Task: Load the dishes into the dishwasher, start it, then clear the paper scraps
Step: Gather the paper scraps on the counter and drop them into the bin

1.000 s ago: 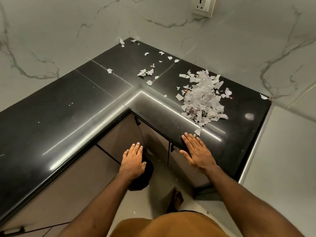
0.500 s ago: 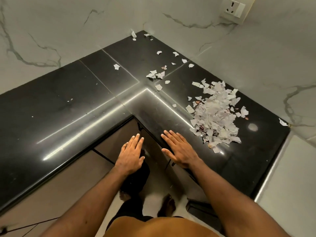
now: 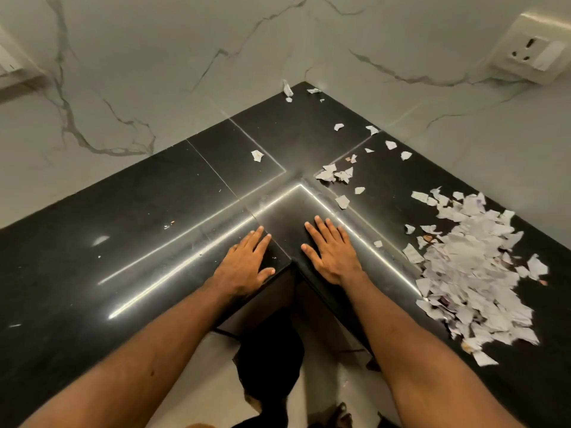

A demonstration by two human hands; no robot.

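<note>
A big pile of white paper scraps (image 3: pixel 472 270) lies on the right wing of the black L-shaped countertop (image 3: pixel 129 230). Loose scraps (image 3: pixel 335 174) are strewn from the pile toward the back corner, and one stray scrap (image 3: pixel 257 156) lies left of them. My left hand (image 3: pixel 245 264) rests flat on the counter at its inner corner, fingers straight. My right hand (image 3: pixel 332 250) lies flat just to the right of it, well left of the pile. Neither hand holds anything. No dishes or dishwasher are in view.
White marble walls meet behind the counter. A wall socket (image 3: pixel 531 54) sits at the upper right. Below the inner corner are brown cabinet fronts (image 3: pixel 265 304), a dark object on the pale floor (image 3: pixel 272 359) and my feet.
Both hands moved forward and up onto the counter's inner corner; the left hand was below the edge before. The view shifted left, so the pile now sits farther right.
</note>
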